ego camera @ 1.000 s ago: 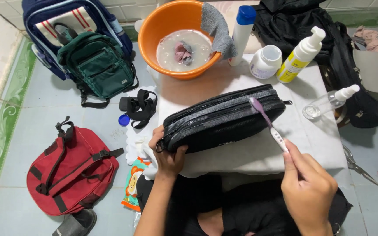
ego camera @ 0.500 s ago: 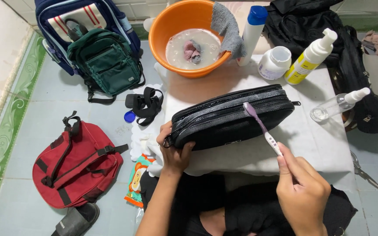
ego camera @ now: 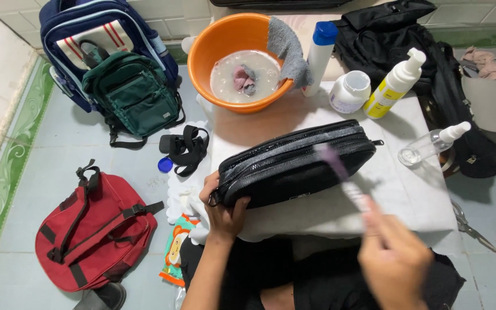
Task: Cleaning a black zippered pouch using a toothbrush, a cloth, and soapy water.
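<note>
- My left hand grips the end of the black pouch on the bench.
- My right hand, blurry, pinches a toothbrush over it.
- A hard scrub could shove the pouch into the orange bowl and spill it.

Open white cloth right of the black pouch, between it and the table edge; passable there. Blocked behind the pouch by the orange basin with a grey rag draped over its rim, then the blue-capped bottle, white jar and yellow pump bottle standing close together. Clear spray bottle lying just beside the pouch's right end, narrowing that gap. Scissors off the right edge. Left floor crowded by red backpack, green backpack and black strap
</note>
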